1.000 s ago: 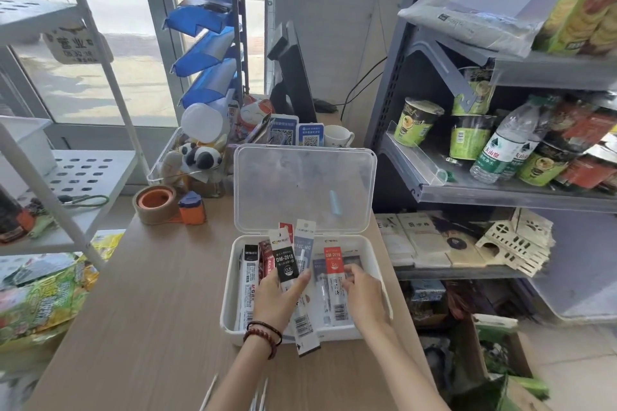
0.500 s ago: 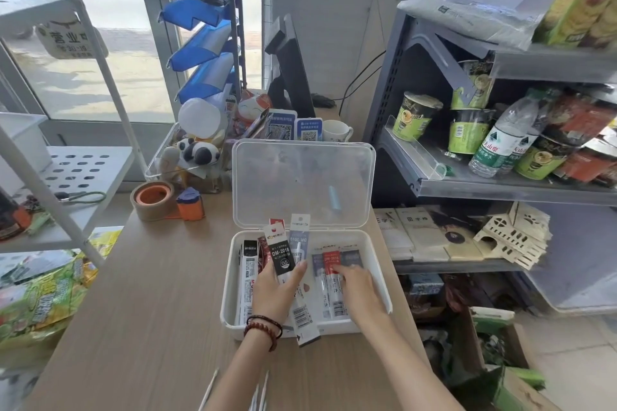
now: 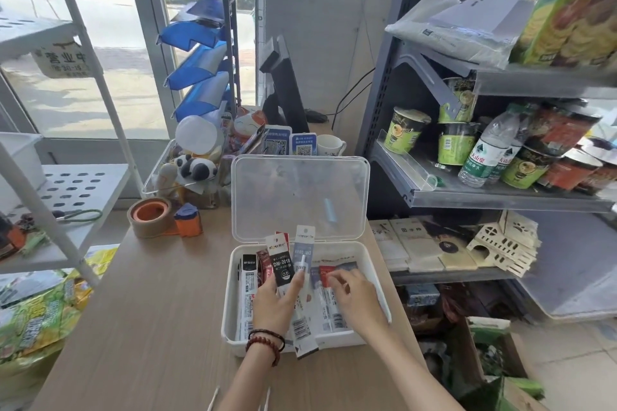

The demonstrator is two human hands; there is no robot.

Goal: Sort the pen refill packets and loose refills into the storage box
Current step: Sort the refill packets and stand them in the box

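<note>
A white storage box [image 3: 230, 330] stands open on the wooden counter, its clear lid [image 3: 300, 197] upright behind it. My left hand [image 3: 275, 305] holds a fan of refill packets over the box: a black packet [image 3: 281, 265], a grey-blue packet [image 3: 303, 252] and a red one behind them. My right hand [image 3: 355, 297] is inside the box, fingertips on the red and blue packets [image 3: 329, 272] lying flat there. A white packet [image 3: 247, 290] lies along the box's left side. Loose white refills [image 3: 213, 399] lie at the counter's near edge.
A tape dispenser [image 3: 152, 217] and an orange sharpener [image 3: 188, 222] sit on the counter [image 3: 150, 327] left of the box. A clear bin of toys [image 3: 187, 173] and a mug [image 3: 329, 145] stand behind it. A metal shelf of goods [image 3: 484, 190] rises right; a white rack [image 3: 76, 187] left.
My right hand laid the red packet flat in the box and now rests its fingers on it. My left hand with its packets lowered slightly.
</note>
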